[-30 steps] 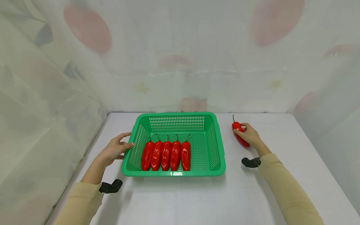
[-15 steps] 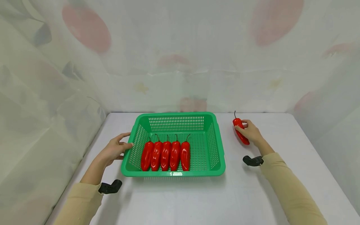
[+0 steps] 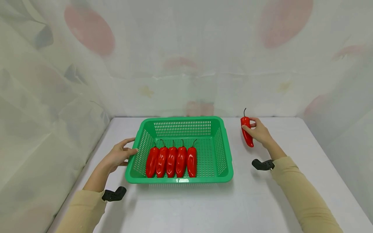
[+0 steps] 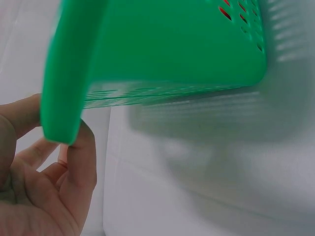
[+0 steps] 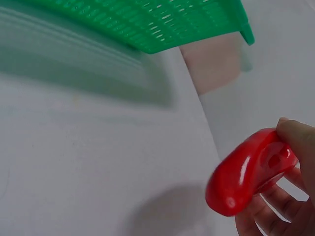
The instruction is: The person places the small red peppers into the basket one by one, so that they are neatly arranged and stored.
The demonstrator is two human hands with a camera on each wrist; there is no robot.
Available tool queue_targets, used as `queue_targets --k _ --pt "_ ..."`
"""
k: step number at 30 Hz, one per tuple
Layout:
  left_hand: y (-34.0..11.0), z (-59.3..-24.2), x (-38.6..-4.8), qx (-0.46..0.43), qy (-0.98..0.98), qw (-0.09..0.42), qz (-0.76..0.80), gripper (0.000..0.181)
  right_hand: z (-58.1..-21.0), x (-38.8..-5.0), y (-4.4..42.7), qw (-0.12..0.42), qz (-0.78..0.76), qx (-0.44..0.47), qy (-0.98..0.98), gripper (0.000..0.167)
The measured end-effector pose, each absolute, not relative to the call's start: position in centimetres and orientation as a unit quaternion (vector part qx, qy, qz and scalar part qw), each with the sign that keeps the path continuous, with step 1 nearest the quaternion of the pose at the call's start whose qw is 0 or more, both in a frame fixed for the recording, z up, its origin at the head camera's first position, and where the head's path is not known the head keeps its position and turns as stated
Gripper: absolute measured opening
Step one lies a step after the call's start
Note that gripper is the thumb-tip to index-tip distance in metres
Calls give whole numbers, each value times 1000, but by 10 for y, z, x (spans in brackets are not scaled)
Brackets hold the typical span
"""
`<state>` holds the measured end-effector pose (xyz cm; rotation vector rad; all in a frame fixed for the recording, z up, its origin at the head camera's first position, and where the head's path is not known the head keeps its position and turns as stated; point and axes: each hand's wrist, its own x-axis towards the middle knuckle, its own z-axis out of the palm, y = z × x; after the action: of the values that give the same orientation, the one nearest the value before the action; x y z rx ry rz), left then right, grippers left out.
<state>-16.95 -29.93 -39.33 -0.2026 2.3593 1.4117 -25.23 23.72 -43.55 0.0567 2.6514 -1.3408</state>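
Note:
A green plastic basket [image 3: 180, 180] stands mid-table with several red chili peppers [image 3: 172, 161] lined up side by side in its left part, stems pointing to the back. At its left rim my left hand [image 3: 118, 154] pinches the edge, thumb on top and fingers below, as the left wrist view shows with the rim [image 4: 66, 98] between them. To the right of the basket, my right hand [image 3: 259, 132] holds one more red chili pepper [image 3: 247, 135] between thumb and fingers. In the right wrist view that pepper [image 5: 241, 172] is off the tabletop, its shadow falling below.
The white table [image 3: 186, 210] ends at a patterned cloth backdrop [image 3: 186, 64] behind it. More cloth hangs at the left and right sides. Black wrist-camera mounts [image 3: 263, 165] stick out inward from both sleeves.
My right hand has lifted the chili pepper and carried it a little toward the back, turning it more upright. The left hand and basket stay put.

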Motion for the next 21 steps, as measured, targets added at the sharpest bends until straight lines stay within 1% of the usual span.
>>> queue_targets --k 7,21 --pt "-299 -393 -170 -75 841 190 502 67 -422 -253 233 72 -468 -1 881 77" --pt "-299 -393 -170 -75 841 189 501 67 -402 -253 224 64 -485 -28 872 77"
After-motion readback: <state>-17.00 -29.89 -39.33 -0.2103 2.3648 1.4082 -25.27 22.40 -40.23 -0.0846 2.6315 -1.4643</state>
